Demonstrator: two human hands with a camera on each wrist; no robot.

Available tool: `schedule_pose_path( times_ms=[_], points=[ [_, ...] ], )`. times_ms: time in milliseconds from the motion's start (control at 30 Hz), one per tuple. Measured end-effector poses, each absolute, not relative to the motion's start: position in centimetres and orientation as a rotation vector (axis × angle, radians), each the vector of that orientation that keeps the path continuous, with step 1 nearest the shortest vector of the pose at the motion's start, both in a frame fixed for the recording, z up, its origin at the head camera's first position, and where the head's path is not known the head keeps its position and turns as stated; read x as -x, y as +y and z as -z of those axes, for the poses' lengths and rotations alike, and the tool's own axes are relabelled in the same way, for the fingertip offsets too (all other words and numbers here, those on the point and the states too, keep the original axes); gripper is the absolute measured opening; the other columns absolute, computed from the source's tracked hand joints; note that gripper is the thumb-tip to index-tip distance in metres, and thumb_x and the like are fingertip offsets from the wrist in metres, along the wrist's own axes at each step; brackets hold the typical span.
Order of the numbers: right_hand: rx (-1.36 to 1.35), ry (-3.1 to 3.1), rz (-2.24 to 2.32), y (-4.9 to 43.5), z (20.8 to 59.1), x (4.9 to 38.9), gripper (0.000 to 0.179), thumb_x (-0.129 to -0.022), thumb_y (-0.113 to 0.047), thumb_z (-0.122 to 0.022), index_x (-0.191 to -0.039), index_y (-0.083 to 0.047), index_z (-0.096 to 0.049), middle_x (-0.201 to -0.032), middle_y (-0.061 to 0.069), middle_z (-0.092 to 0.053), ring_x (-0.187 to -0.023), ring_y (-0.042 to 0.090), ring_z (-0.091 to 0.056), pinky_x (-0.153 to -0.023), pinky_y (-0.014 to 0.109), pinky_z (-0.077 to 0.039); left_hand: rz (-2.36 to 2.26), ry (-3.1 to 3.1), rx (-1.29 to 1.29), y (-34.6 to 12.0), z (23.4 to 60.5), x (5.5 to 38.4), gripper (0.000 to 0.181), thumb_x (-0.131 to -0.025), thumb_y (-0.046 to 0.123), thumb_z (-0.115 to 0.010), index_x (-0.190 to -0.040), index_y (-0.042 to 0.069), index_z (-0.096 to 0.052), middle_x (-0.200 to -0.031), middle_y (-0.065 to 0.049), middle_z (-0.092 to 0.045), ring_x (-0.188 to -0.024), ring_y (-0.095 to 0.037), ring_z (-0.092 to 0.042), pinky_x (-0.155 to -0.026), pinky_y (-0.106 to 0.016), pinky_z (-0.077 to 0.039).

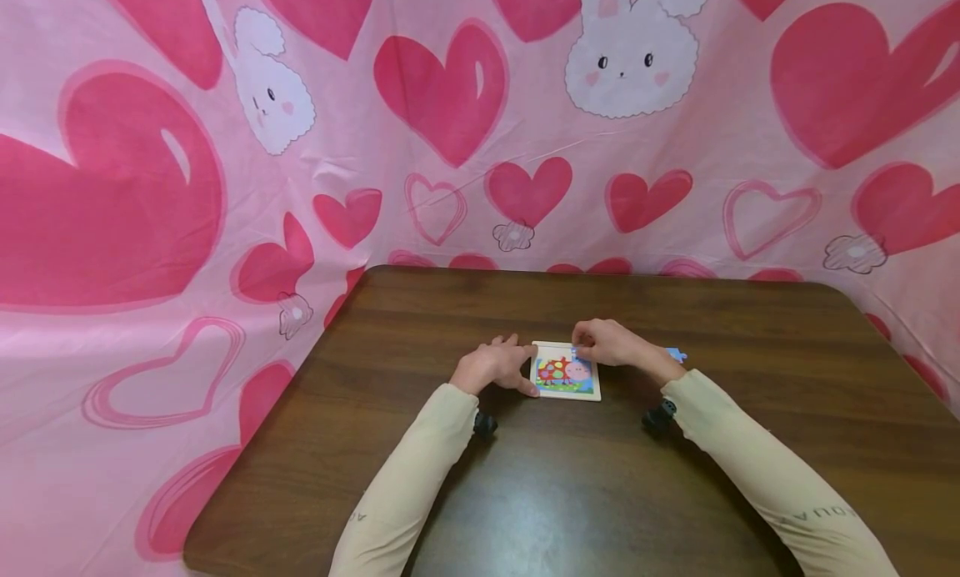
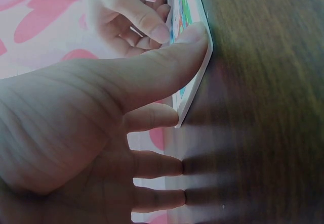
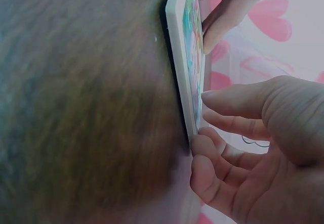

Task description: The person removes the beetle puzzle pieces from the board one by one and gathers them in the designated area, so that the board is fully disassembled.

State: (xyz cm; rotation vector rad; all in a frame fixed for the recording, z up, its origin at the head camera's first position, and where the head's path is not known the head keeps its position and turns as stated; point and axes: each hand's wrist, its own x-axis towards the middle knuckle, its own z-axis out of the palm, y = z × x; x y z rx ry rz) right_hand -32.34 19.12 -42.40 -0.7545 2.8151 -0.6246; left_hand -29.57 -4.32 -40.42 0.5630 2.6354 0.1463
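A small jigsaw puzzle (image 1: 567, 375) in a white-rimmed tray lies flat on the table, showing a red spotted bug with a pink face. A pale stretch of the tray's floor shows along its far side. My left hand (image 1: 495, 367) rests at the tray's left edge, thumb on the near corner and fingers spread straight. Over the far right corner, my right hand (image 1: 609, 343) has its thumb and index finger at a blue puzzle piece (image 1: 582, 354), which it seems to pinch against the tray; the fingers partly cover it. Its other fingers curl by the tray's rim (image 3: 183, 67).
A loose blue puzzle piece (image 1: 676, 354) lies on the brown wooden table (image 1: 555, 485), right of the tray and partly behind the right wrist. A pink cloth (image 1: 442, 185) with hearts and rabbits hangs behind the table and along its left side.
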Motion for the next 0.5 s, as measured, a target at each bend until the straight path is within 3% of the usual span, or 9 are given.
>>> schedule_pose_path(
  times_ms=[500],
  points=[
    [0.732, 2.836, 0.586, 19.28, 42.25, 31.97, 0.013, -0.088, -0.014, -0.071, -0.099, -0.006, -0.070, -0.087, 0.006, -0.066, -0.078, 0.019, -0.054, -0.074, 0.035, -0.049, -0.134, 2.639, -0.567, -4.28, 40.42, 29.63, 0.083, -0.083, 0.050, -0.073, -0.153, 0.028, -0.034, -0.164, -0.008, -0.022, -0.150, -0.034, -0.020, -0.119, -0.058, -0.023]
  ],
)
